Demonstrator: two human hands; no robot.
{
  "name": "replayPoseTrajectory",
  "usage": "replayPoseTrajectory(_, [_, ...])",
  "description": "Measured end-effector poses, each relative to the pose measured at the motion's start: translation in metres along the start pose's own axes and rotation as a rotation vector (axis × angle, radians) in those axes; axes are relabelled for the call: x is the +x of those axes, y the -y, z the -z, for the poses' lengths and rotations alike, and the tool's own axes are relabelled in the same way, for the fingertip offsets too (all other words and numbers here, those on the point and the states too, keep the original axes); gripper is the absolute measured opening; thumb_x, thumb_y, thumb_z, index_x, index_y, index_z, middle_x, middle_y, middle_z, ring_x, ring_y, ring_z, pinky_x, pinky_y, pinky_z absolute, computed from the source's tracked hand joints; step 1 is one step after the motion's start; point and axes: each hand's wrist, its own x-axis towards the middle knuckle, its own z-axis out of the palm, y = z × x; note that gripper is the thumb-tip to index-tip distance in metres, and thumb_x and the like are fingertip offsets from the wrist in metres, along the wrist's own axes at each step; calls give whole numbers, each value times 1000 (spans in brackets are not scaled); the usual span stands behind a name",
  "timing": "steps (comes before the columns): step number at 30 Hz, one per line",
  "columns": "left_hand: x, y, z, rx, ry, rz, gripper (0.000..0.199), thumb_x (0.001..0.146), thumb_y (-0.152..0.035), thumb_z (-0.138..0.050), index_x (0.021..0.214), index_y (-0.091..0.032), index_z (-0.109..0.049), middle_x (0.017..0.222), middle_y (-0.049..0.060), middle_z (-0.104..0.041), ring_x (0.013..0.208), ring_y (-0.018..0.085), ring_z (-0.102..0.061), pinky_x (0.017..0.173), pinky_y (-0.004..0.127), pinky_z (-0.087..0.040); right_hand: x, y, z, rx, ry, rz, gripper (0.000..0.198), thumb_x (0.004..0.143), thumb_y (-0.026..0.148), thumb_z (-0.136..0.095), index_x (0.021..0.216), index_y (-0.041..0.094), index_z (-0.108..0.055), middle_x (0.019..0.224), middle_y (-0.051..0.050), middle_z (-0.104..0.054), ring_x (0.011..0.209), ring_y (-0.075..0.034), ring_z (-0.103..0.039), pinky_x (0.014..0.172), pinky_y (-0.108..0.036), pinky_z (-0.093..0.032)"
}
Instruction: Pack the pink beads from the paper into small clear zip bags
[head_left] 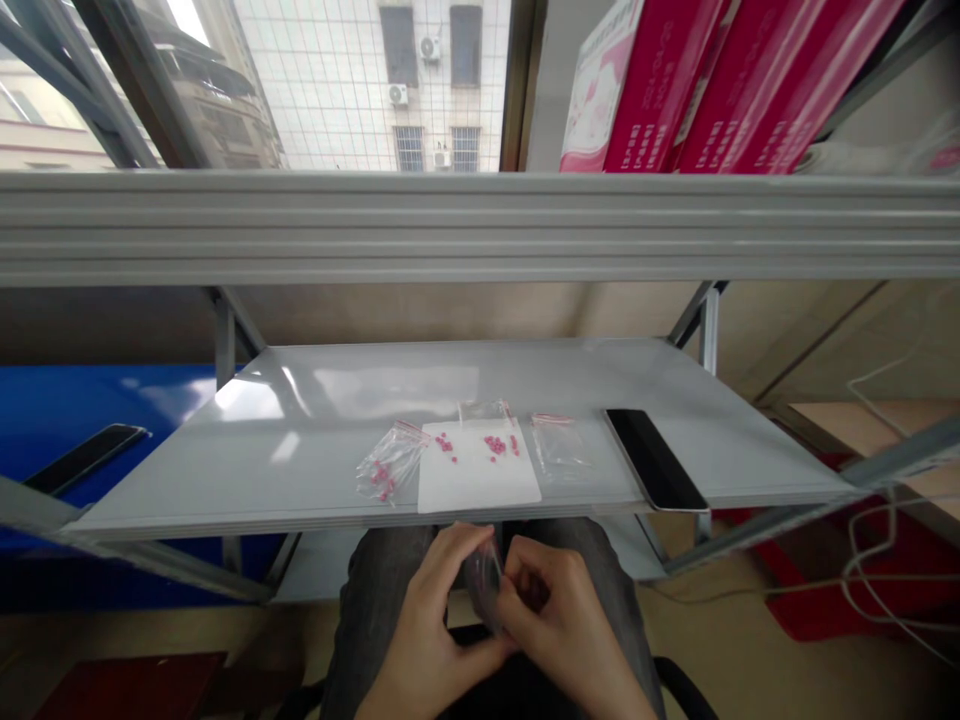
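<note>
Over the lap, below the shelf's front edge, a small clear plastic bag [484, 585] is held between both hands. My left hand [431, 625] is closed on its left side, thumb and fingers curved around it. With fingers bent, my right hand [559, 610] pinches the bag's right edge. On the shelf ahead lies a white sheet of paper [476, 485] bearing small pink beads [495, 445] in loose groups. To the paper's left sits a clear zip bag [391, 460] with several pink pieces inside. A flat clear zip bag [559, 440] lies to its right.
A black phone [655, 458] lies on the grey shelf [337, 380], right of the bags. Another dark phone [86, 458] rests on a blue surface at the left. A grey metal beam [480, 228] crosses above, with magenta boxes [720, 100] standing on it.
</note>
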Motion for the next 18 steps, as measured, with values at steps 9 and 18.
replayPoseTrajectory(9, [12, -8, 2, -94, -52, 25, 46, 66, -19, -79, 108, -24, -60, 100, 4, -66, 90, 21, -66, 77, 30, -53, 2, 6, 6, -7, -25, 14, 19, 78, 16, -52, 60, 19, -45, 53, 5, -44, 50, -9, -41, 48, -21, -26])
replayPoseTrajectory(18, [12, 1, 5, -547, 6, 203, 49, 68, -42, -82, 108, -20, -64, 93, 6, -63, 82, 19, -61, 71, 27, -48, -7, 8, 19, 81, -57, 237, 12, 91, 22, -50, 93, 20, -61, 85, -4, -63, 76, -17, -58, 66, -27, -45])
